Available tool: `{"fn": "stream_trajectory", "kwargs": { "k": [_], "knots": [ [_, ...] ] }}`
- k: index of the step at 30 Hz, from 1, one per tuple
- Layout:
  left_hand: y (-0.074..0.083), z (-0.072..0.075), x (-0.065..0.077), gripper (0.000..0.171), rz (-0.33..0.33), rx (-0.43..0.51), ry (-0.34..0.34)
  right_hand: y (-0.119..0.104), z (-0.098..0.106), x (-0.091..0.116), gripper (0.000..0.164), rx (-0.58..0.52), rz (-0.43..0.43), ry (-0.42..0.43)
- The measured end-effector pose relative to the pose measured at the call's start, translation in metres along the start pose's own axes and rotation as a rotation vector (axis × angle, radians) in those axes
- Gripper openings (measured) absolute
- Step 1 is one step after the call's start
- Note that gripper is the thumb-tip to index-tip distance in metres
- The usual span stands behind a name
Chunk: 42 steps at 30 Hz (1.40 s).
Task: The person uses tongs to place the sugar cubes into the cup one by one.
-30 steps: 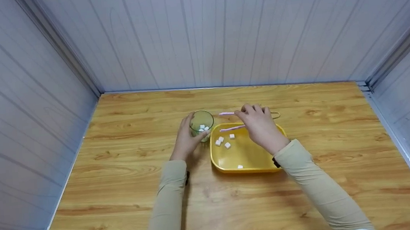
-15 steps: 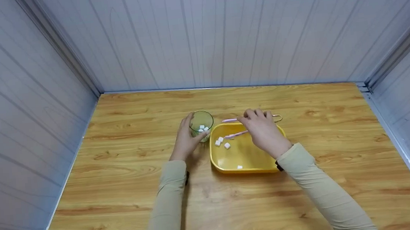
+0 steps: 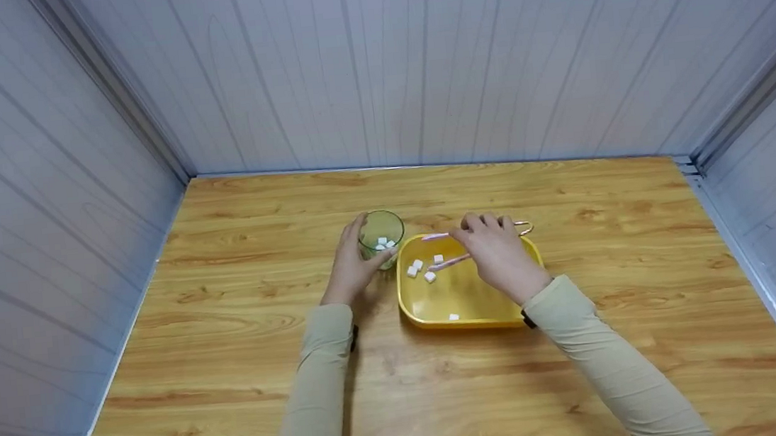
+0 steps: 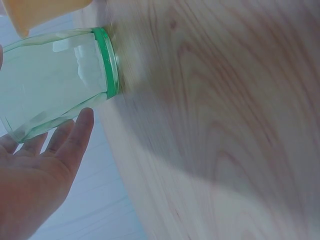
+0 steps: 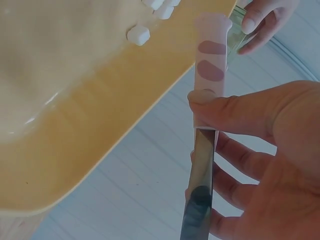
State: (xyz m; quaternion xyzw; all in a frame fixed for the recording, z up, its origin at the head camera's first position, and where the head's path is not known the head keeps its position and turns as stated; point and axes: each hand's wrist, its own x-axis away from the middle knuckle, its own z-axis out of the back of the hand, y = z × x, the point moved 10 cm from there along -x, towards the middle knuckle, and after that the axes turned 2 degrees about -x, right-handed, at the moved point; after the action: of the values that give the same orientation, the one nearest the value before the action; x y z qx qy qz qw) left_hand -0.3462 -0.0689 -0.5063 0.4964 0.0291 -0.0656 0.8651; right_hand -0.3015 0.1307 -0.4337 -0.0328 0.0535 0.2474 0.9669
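A clear green-tinted glass [image 3: 383, 224] stands on the table with several white cubes inside. My left hand [image 3: 349, 264] holds it from the left, thumb at the near side, fingers round the far side. Over a yellow tub [image 3: 485, 298], my right hand [image 3: 503, 255] grips metal tongs with pink-patterned tips [image 3: 451, 262]. In the right wrist view, the thumb presses on one arm of the tongs [image 5: 210, 65]. The tips are spread apart, with nothing between them. Several white cubes [image 3: 430, 277] lie in the tub near the lower tip, and one white cube [image 3: 454, 317] lies by its near wall.
The wooden table [image 3: 246, 374] carries the tub right beside the glass. Pale panelled walls [image 3: 388, 68] enclose it at the back, left and right.
The tongs have moved down and toward me over the tub with my right hand, their lower tip now beside the cubes. The left hand and the glass have stayed put.
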Motion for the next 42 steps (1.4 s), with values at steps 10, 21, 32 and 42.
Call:
{"fn": "stream_trajectory", "kwargs": {
  "k": [10, 21, 32, 42],
  "knots": [
    [0.000, 0.001, 0.000, 0.087, 0.001, -0.019, -0.001, -0.003, -0.007, 0.001, 0.045, -0.006, 0.009, -0.017],
    [-0.002, 0.000, 0.000, 0.086, 0.015, -0.029, -0.003, -0.008, -0.014, 0.002, 0.044, 0.002, 0.024, -0.034],
    [-0.002, 0.001, 0.000, 0.087, 0.024, -0.009, -0.002, -0.011, -0.020, 0.001, 0.044, -0.004, 0.032, -0.044],
    [-0.001, 0.000, 0.000, 0.086, 0.012, -0.010, -0.008, -0.012, -0.022, 0.002, 0.041, 0.002, 0.042, -0.029]
  ]
}}
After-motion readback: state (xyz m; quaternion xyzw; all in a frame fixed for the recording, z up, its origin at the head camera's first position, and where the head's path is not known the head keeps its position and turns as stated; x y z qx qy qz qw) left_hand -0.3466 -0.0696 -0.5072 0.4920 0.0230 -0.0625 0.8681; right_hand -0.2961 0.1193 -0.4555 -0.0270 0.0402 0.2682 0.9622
